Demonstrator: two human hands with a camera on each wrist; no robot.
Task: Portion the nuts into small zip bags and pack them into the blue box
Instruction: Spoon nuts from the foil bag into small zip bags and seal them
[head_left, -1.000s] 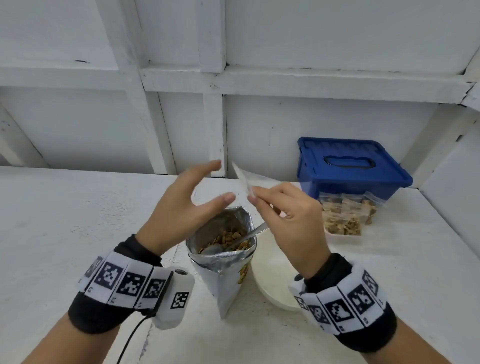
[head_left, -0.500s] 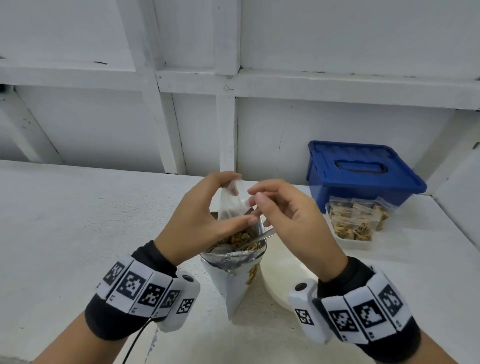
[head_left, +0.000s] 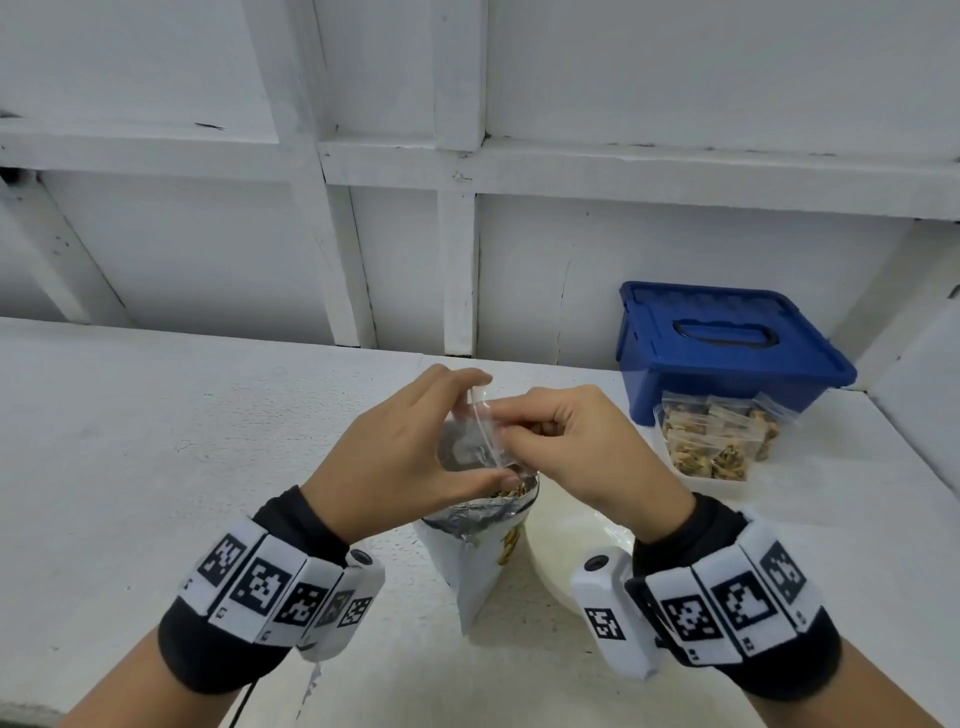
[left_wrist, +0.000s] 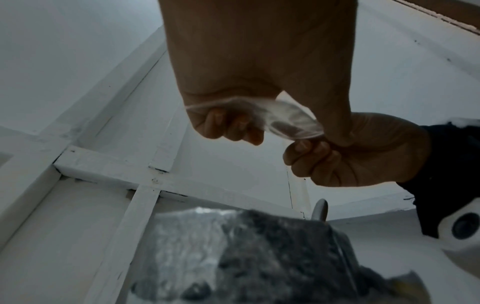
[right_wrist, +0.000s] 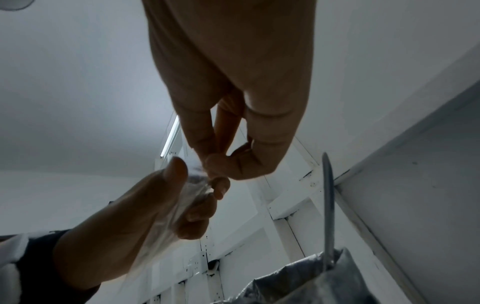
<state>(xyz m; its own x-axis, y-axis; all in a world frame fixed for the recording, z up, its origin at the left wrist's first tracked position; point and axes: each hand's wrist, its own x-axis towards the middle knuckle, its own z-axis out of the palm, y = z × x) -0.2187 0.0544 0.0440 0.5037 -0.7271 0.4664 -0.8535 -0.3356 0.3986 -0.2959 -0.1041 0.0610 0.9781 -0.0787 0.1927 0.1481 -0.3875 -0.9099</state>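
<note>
White table carries nut pouch, bowl, blue box.

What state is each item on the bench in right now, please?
small zip bag: empty, pinched by left hand and right hand
foil nut bag: open, upright
spoon: standing in it
blue box: lid shut
filled bags: outside box

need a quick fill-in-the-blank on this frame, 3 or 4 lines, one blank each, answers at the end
1. Both hands pinch one small clear ____ above the foil nut pouch.
2. The lid of the blue box is ____.
3. The filled bags of nuts sit in a clear tray directly in ____ of the blue box.
4. A metal ____ handle sticks out of the foil nut pouch.

Answers: zip bag; closed; front; spoon
</note>
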